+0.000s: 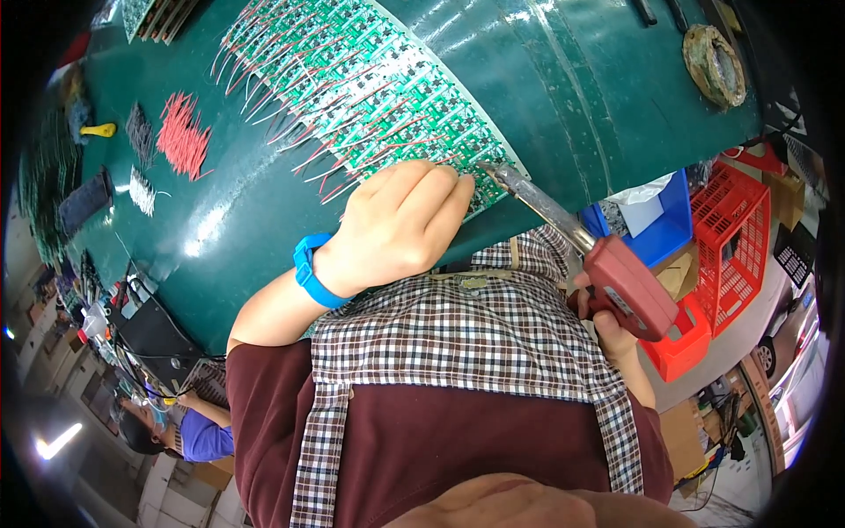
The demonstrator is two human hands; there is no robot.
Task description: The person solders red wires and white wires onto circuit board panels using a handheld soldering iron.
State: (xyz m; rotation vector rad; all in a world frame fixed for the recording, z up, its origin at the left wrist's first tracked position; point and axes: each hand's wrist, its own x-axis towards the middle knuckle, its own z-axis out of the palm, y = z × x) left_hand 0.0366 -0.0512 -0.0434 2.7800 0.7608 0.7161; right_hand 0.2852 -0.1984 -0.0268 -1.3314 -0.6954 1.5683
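Note:
A large panel of green circuit boards [414,92] lies on the green table, with many red and white wires sticking out along its left side. My left hand [400,216], wearing a blue wristband [312,271], rests at the panel's near end. Its fingers are curled together and pinched down on the board; what they pinch is hidden beneath them. In my right hand [607,327] is a soldering gun [629,286] with a dark red body. The gun's metal tip reaches the near right corner of the panel, just right of my left fingers.
Bundles of red wires [183,136], grey wires [139,134] and white wires [143,192] lie at the left. A crusty ring-shaped roll [713,66] sits at the far right. Blue bin [660,224] and red crate [729,251] stand beyond the right edge. Another person [207,431] sits lower left.

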